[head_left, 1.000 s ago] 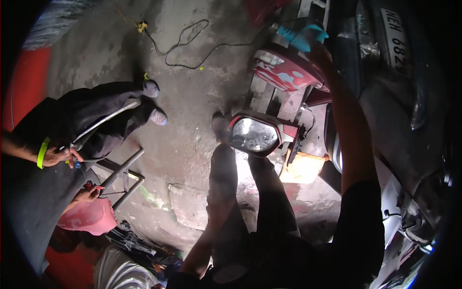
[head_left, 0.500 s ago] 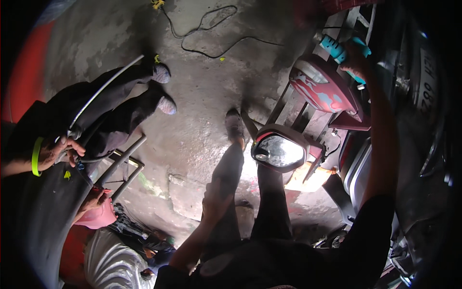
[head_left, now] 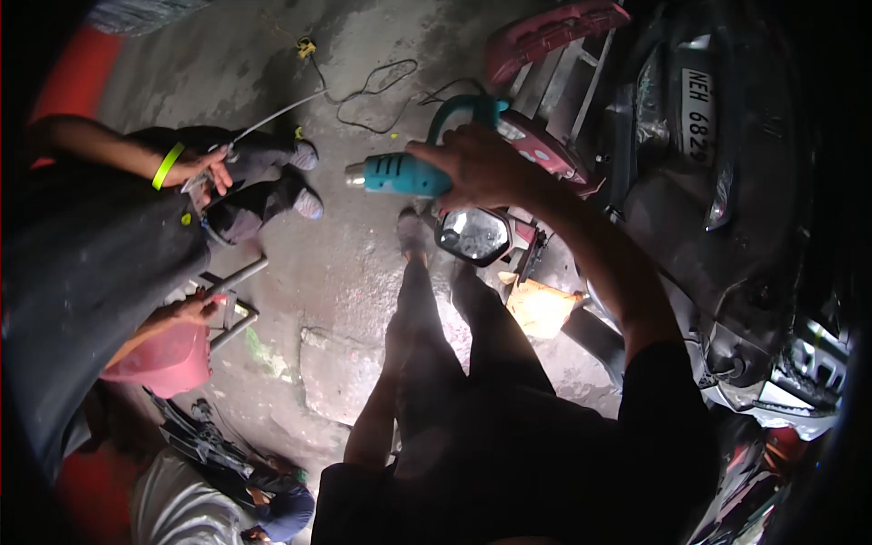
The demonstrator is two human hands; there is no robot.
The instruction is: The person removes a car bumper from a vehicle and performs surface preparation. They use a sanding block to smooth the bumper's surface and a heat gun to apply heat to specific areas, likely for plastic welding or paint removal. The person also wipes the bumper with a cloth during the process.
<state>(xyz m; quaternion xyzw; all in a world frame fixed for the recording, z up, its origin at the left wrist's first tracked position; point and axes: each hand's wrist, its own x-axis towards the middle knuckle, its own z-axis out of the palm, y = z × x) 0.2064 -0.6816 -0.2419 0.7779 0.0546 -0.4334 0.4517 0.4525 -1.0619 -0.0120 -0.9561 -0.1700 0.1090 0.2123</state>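
My right hand point(head_left: 477, 163) is wrapped round a teal heat gun point(head_left: 404, 174) with a metal nozzle pointing left. It hangs in the air over the floor, its curved handle loop above my fingers. Below it sits a side mirror point(head_left: 474, 234) with a dark housing, its glass facing up. Behind my right wrist lies a red painted part with grey patches point(head_left: 549, 145), partly covered by the hand. My left hand point(head_left: 397, 338) lies dimly lit on my left knee, fingers laid along the leg with nothing seen in them.
At left another person's hand point(head_left: 207, 173) holds a thin rod; a pink container point(head_left: 168, 359) and metal tubing point(head_left: 238, 277) are near them. A black cord point(head_left: 372, 95) crosses the floor. A red bumper piece point(head_left: 549, 36) rests on a rack. A dark car point(head_left: 718, 236) stands at right.
My right hand has brought the heat gun from the far right, over the rack, leftward and nearer. The view has shifted to the right. The other person's rod hand has risen.
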